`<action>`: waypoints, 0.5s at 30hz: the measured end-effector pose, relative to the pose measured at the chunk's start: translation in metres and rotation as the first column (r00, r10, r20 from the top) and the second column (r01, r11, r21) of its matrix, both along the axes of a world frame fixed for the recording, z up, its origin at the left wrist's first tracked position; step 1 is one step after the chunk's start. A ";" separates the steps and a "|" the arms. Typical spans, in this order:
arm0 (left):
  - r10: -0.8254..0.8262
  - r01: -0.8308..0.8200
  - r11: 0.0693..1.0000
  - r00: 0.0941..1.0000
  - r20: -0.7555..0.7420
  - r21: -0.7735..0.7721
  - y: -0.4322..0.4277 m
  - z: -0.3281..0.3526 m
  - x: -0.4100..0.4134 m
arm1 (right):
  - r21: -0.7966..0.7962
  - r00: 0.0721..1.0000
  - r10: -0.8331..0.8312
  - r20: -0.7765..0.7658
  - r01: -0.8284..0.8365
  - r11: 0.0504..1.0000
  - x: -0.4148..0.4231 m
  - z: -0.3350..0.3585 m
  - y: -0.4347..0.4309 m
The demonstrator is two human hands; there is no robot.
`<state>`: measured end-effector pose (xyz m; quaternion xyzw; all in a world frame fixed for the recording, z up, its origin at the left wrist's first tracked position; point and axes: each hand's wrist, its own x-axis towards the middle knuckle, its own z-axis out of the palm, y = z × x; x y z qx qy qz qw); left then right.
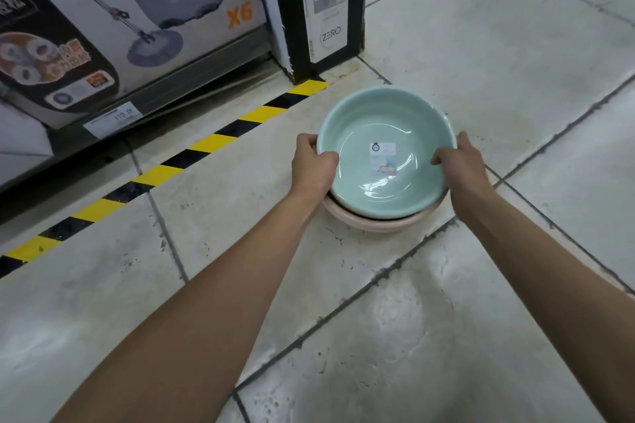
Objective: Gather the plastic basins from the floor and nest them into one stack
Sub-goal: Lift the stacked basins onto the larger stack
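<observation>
the floor (481,285) is laid with large pale tiles, glossy and stained, with dark grout lines crossing the frame on the slant. a strip of yellow and black tape (213,142) is stuck to it, running from the left edge up to the upper middle. just right of the tape's upper end, in the middle of the frame, a pink basin (378,223) sits on the tiles, only its near rim showing under a green basin (385,120) nested in it. at top centre a tall black box (319,10) stands on the floor by the tape's end. a low grey shelf (213,62) fills the upper left, a price tag (113,117) on its front edge.
</observation>
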<state>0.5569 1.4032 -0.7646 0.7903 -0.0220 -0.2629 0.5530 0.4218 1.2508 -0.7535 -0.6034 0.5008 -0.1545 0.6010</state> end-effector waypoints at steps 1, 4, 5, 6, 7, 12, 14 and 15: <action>0.024 -0.024 1.000 1.000 -0.010 0.006 -0.002 -0.001 0.000 | 0.005 1.000 -0.023 0.009 0.023 1.000 0.000 -0.003 0.001; 0.070 -0.070 0.997 0.997 -0.019 0.033 -0.009 -0.003 0.004 | -0.016 0.996 -0.083 -0.012 0.083 0.996 0.005 -0.006 0.002; 0.073 -0.072 0.997 0.997 -0.019 0.035 -0.010 -0.003 0.004 | -0.010 0.996 -0.092 -0.014 0.092 0.996 0.007 -0.008 0.001; 0.072 -0.071 0.997 0.997 -0.029 0.030 -0.011 -0.003 0.004 | 0.000 0.996 -0.088 -0.016 0.088 0.996 0.009 -0.009 0.000; 0.068 -0.067 0.998 0.997 -0.047 0.017 -0.012 -0.003 0.004 | 0.016 0.997 -0.077 -0.016 0.077 0.997 0.011 -0.009 -0.001; -0.046 0.056 0.997 0.981 -0.189 0.045 -0.016 0.004 0.017 | 0.102 0.998 0.023 -0.058 -0.017 0.995 0.014 -0.007 -0.013; -0.136 0.159 0.985 0.957 -0.256 0.071 -0.012 0.004 0.024 | 0.159 0.995 0.046 -0.087 -0.032 0.987 0.012 -0.006 -0.017; -0.161 0.189 0.979 0.944 -0.288 0.073 -0.010 0.004 0.025 | 0.174 0.991 0.070 -0.110 -0.051 0.983 0.010 -0.005 -0.017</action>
